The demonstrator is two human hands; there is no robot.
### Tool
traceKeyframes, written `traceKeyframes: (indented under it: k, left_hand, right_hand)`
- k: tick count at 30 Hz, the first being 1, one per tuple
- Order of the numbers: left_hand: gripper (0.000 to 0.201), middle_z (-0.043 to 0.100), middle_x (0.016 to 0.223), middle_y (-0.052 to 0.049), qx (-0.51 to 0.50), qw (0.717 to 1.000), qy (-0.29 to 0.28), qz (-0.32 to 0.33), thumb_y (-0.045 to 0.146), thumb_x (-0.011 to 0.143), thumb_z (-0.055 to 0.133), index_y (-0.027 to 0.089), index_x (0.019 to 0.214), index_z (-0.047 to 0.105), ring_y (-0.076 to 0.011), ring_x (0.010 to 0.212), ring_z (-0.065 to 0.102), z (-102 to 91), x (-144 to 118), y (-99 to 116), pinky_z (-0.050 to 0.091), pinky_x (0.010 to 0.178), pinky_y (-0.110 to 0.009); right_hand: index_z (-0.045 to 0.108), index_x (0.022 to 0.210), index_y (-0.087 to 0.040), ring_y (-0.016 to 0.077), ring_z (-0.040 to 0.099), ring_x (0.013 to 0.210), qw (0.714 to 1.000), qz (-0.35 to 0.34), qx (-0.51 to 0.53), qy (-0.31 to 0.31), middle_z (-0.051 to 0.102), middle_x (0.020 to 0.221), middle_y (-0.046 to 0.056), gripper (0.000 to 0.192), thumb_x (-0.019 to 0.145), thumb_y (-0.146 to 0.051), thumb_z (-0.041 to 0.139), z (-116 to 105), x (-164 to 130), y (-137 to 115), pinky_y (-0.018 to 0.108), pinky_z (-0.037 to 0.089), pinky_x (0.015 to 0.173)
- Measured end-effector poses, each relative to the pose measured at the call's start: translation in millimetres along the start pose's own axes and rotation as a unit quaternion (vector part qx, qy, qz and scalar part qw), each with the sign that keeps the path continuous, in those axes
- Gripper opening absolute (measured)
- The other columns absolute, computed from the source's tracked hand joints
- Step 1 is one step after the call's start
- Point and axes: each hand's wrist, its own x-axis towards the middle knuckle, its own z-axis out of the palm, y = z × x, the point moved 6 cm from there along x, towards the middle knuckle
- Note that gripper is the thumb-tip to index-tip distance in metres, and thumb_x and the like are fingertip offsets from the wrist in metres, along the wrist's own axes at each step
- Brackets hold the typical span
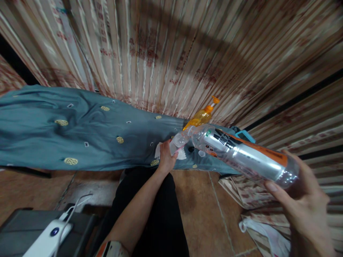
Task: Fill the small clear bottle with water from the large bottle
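Note:
My right hand (305, 200) is closed around the base of a large clear plastic bottle (241, 153) with a silver, black and orange label. The bottle is tipped over, its neck pointing left and down. At that neck is a small clear bottle (180, 139), which my left hand (167, 159) grips low down. The two mouths appear to meet; whether liquid passes between them I cannot tell. A white tissue (182, 154) lies under my left hand. Right behind stands a yellow pump bottle (199, 117) with an orange pump head, partly hidden by the large bottle.
A grey-green patterned cloth (93, 128) covers the long narrow surface. On it lie a small black item (191, 149), a white cap-like disc (202, 153) and a blue-edged object (245, 136). Pleated curtains (171, 53) hang behind. A white power bank (49, 237) rests at lower left.

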Motion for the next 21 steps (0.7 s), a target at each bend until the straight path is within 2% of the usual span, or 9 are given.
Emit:
traceKeyframes:
  k: [10, 15, 21]
  left_hand:
    - [0.058, 0.062, 0.121, -0.012, -0.007, 1.000, -0.004, -0.008, 0.013, 0.068, 0.069, 0.019, 0.123, 0.052, -0.0322, 0.116, 0.058, -0.3, 0.7, 1.5, 0.046, 0.104, -0.053]
    - [0.059, 0.061, 0.122, -0.012, -0.007, 1.000, -0.002, -0.005, 0.012, 0.068, 0.069, 0.020, 0.124, 0.051, -0.0324, 0.116, 0.058, 0.4, 0.3, 0.8, 0.045, 0.104, -0.053]
    - [0.060, 0.062, 0.121, -0.011, -0.005, 1.000, 0.008, 0.001, 0.012, 0.068, 0.070, 0.021, 0.124, 0.052, -0.0320, 0.116, 0.058, 0.9, -0.4, -0.8, 0.045, 0.104, -0.053]
  right_hand:
    - [0.062, 0.138, -0.038, 0.0310, 0.064, 0.114, 1.000, -0.011, -0.003, -0.003, 0.066, 0.132, 0.005, 0.085, 0.058, -0.043, 0.090, 0.3, 0.4, -1.4, 0.059, 0.034, 0.115]
    - [0.063, 0.136, -0.037, 0.0322, 0.065, 0.112, 1.000, -0.013, -0.023, 0.008, 0.068, 0.128, 0.006, 0.084, 0.057, -0.046, 0.089, -0.6, 1.0, -1.9, 0.060, 0.036, 0.113]
    - [0.064, 0.135, -0.037, 0.0316, 0.064, 0.112, 1.000, -0.008, -0.001, 0.004, 0.067, 0.129, 0.006, 0.084, 0.056, -0.043, 0.091, -0.1, 0.7, -1.6, 0.059, 0.039, 0.111]
